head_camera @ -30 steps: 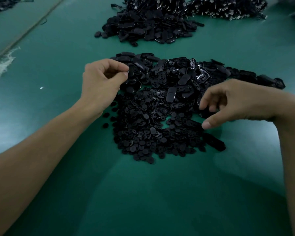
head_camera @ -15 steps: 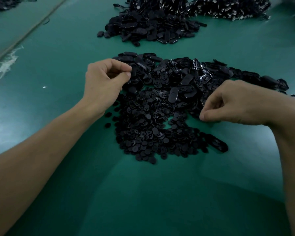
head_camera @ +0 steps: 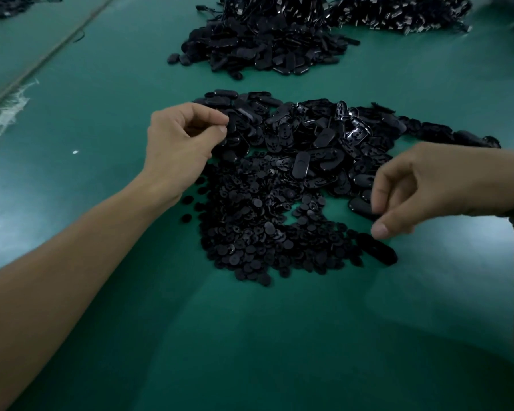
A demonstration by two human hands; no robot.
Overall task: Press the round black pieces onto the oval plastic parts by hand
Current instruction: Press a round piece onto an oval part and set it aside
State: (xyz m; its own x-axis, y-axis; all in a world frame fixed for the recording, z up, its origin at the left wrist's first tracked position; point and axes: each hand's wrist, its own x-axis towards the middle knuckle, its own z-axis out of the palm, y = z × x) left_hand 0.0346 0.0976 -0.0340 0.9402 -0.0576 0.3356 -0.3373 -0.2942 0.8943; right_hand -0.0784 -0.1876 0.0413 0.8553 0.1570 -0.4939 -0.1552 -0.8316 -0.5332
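Green table: round black pieces just left of right hand, grip apart; left hand beyond them, grip pinched (contents unclear).

I am looking down at a green table. Round black pieces are lying heaped at its centre, with oval plastic parts touching them toward twelve o'clock. A farther dark pile is sitting at twelve, a wiry pile at one, and white fibres are trailing at ten.

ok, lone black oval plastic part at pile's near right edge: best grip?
Pinch the black oval plastic part across its narrow width, from above near its free right end: it lies flat on the green mat, left end beside round black pieces.
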